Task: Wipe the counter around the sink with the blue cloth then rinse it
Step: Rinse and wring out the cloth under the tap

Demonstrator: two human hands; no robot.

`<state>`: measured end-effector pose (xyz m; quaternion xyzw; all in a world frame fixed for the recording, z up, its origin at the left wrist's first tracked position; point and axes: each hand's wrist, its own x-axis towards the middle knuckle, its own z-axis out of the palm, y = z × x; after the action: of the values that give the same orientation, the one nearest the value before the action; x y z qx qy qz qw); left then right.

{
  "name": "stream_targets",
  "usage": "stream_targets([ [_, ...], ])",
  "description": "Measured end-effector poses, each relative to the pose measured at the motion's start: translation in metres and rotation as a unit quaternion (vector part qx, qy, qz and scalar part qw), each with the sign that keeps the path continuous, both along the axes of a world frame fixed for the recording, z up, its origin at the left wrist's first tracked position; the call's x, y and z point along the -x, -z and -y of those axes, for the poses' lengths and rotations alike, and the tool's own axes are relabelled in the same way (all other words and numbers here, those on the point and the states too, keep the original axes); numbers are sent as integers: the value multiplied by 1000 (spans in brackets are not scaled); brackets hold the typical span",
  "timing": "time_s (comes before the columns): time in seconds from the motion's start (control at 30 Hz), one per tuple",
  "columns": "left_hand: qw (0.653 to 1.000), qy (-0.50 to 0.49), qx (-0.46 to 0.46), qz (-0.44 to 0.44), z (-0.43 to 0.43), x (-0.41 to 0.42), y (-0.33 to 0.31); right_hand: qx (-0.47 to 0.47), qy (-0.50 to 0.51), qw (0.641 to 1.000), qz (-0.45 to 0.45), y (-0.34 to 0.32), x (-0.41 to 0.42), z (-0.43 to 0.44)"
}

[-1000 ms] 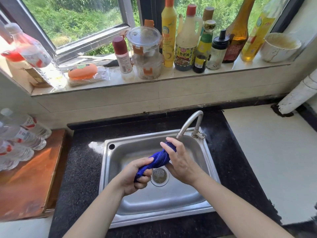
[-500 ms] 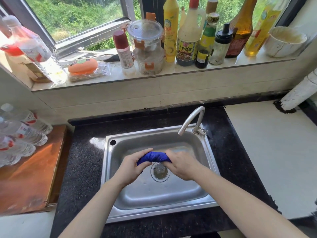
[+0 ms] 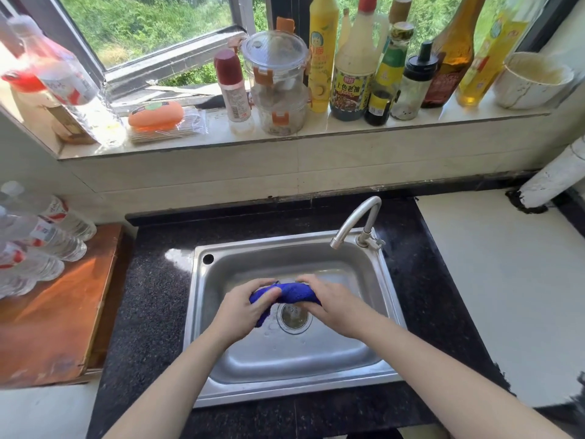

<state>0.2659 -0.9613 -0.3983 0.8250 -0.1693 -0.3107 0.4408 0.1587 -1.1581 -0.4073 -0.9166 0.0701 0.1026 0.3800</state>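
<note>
Both hands hold a rolled blue cloth (image 3: 291, 294) over the steel sink (image 3: 376, 373), just above the round drain (image 3: 292, 315). My left hand (image 3: 242, 312) grips the cloth's left end, with a bit of blue showing below its fingers. My right hand (image 3: 334, 307) grips the right end. The curved faucet (image 3: 356, 221) stands at the sink's back right corner; no water stream is visible from its spout. Black speckled counter (image 3: 148, 296) surrounds the sink.
The windowsill (image 3: 316, 134) above holds several bottles, a clear lidded jar (image 3: 275, 87), an orange sponge (image 3: 156, 114) and a white bowl (image 3: 531, 80). Water bottles (image 3: 41, 245) lie on a wooden board (image 3: 53, 321) at left. A white surface (image 3: 506, 280) lies to the right.
The cloth went from slanted up toward the faucet to level and lower over the drain. Both hands turned on it and moved down, away from the spout.
</note>
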Motion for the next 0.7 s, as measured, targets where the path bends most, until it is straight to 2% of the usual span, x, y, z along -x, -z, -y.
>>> stream_targets([
  [0.07,987,-54,-6,-149,0,-3,-7,59,-32,997,25,2,1,5],
  [0.13,952,-93,38,-288,-2,-5,-12,121,-81,982,122,9,3,10],
  [0.23,908,-52,100,-403,-8,-5,-14,184,-104,946,247,20,4,25],
  [0.4,868,51,166,-466,-16,-8,-17,244,-117,893,360,17,-3,37],
  [0.7,809,55,217,-544,-10,3,-21,224,-160,880,388,12,-1,38],
])
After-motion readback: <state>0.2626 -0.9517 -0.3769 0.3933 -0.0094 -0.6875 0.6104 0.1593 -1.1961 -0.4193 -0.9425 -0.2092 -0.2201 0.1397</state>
